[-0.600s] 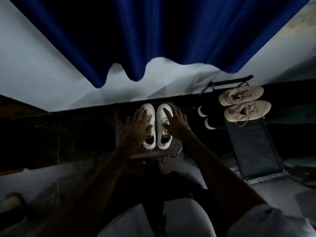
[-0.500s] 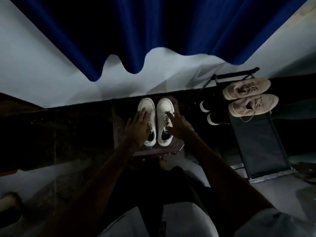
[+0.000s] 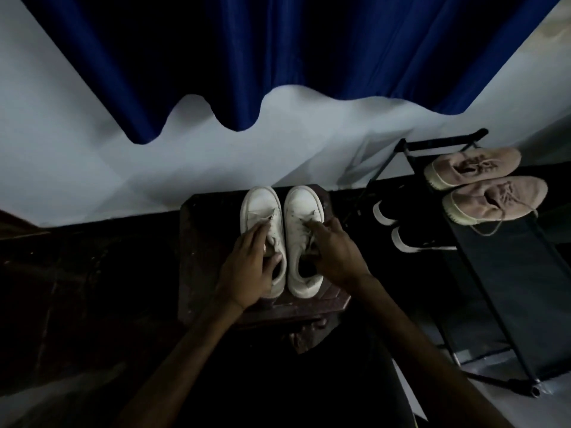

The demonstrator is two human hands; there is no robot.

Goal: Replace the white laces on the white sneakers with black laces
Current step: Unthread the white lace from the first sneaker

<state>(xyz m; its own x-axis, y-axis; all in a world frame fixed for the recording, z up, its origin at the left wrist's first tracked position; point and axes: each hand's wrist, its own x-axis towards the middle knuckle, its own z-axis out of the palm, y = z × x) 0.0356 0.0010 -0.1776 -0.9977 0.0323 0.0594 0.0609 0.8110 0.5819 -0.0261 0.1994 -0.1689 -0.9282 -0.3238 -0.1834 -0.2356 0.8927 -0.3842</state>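
**Entry: two hands on one pair of white sneakers, laces still white**

- **Fingers, left hand** [image 3: 247,267]: the fingers [image 3: 256,233] lie close together and fairly straight, flat on the lace area of the left sneaker [image 3: 262,205]. The thumb is spread apart, at the shoe's opening.
- **Fingers, right hand** [image 3: 335,254]: the fingers [image 3: 321,230] are bent over the lace area of the right sneaker [image 3: 304,205], with the forefinger reaching farthest. In the dim light I cannot tell whether they pinch a lace.
- **Laces** [image 3: 269,218]: white, threaded in both sneakers, rumpled under the fingertips.
- **Sneakers**: 2, one pair. Smooth white uppers, rounded toes, thick white soles. They stand side by side and touching, toes pointing far, heels near.
- **Stool** [image 3: 200,242]: 1. Dark wood with a worn top and cut corners. It carries both sneakers and stands against the far wall.
- **Rack** [image 3: 509,288]: 1, to the right. Thin black metal frame with a dark fabric shelf, sloping.
- **Tan shoes** [image 3: 472,165]: 2, on the rack's far end. Soft matte uppers, pale soles, laced, with one lace trailing loose.
- **Dark shoes** [image 3: 381,213]: 2, between the stool and the rack. Only their white toe bands show clearly.
- **Curtain** [image 3: 278,57]: 1. Deep blue, in heavy folds with a wavy hem, hanging over the pale wall [image 3: 92,156].
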